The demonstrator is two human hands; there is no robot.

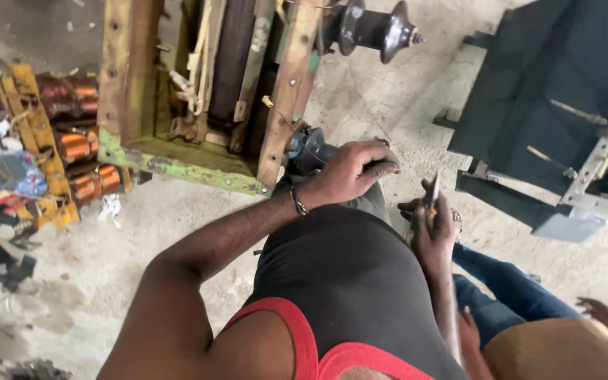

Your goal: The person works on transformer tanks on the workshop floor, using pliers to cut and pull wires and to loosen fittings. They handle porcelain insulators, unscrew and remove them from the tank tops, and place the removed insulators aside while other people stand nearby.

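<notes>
A rough, stained grey concrete floor (360,105) carries everything. On it stands a large frame of worn yellow-green wooden beams (177,158), the landmark here. To the left of the frame lies a yellow-painted core with three shiny copper wire coils (79,141), with scraps of blue and white cloth (15,172) just beside it. Well to the right of the frame rests a dark metal tank with grey angle brackets (557,91). Small white debris (110,207) lies near the coils.
</notes>
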